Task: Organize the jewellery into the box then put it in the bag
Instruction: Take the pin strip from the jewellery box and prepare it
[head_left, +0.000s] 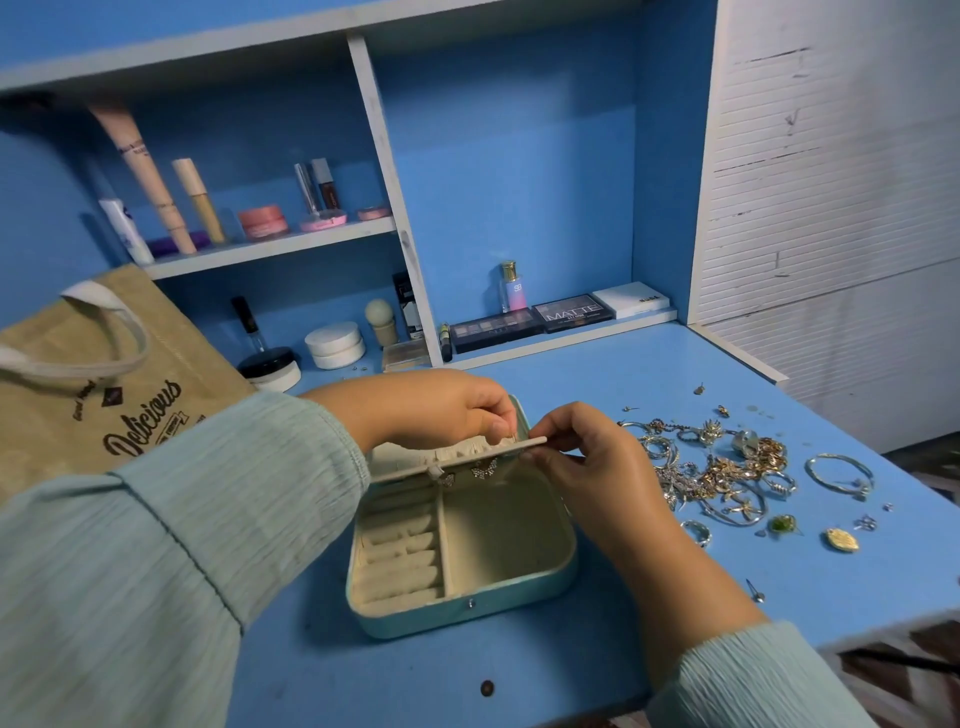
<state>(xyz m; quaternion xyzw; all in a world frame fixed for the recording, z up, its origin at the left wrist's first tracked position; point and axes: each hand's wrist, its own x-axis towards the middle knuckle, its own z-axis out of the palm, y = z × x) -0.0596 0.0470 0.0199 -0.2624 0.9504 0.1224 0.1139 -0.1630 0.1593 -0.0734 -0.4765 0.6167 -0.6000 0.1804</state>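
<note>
Teal box (467, 616), cream lining; blue desk (623, 374); tan bag (62, 395); gold-silver jewellery (727, 473).

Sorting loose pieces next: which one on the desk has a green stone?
The small green-stone piece, lying apart below the tangled jewellery pile, between a silver ring and the gold oval pendant.

I see the jewellery box (462, 545) lying open on the blue desk, pale teal outside, cream inside: ring rolls in its left part, a bare compartment on its right. A cream flap panel (457, 457) stands across the box's far side, with butterfly earrings (483, 470) hanging from it. The loose jewellery (727, 467), gold and silver chains, hoops and rings, lies tangled to the right of the box. The brown bag (98, 374) stands left of the box.
</note>
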